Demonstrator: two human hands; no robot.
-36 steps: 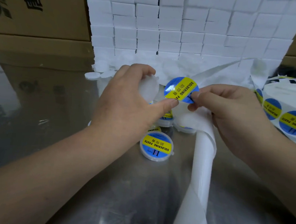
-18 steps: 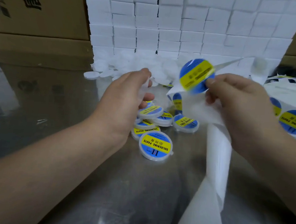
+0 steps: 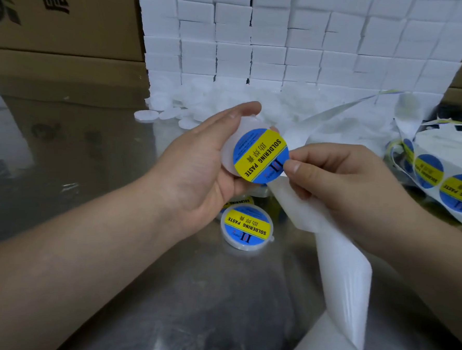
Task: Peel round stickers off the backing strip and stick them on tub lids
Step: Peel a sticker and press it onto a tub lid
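Note:
My left hand [image 3: 198, 167] grips a white round tub [image 3: 232, 150], its lid tilted toward me. A round blue and yellow "SOLDERING PASTE" sticker [image 3: 260, 155] lies over that lid. My right hand [image 3: 340, 179] pinches the sticker's right edge between thumb and forefinger. The white backing strip [image 3: 338, 251] hangs down from under my right hand and runs off the bottom of the view. A labelled tub [image 3: 247, 226] lies on the table just below my hands, with more labelled tubs partly hidden behind my left hand.
A strip of unpeeled stickers [image 3: 440, 182] lies at the right edge. Loose white tubs [image 3: 196, 105] are heaped at the back before a wall of stacked white boxes [image 3: 287, 37]. Cardboard cartons [image 3: 65, 29] stand at the left. The table [image 3: 88, 182] is shiny metal.
My right hand peeled the sticker free of the strip, raised it, then brought it down and left onto the tub. My left hand turned the tub's lid up toward me.

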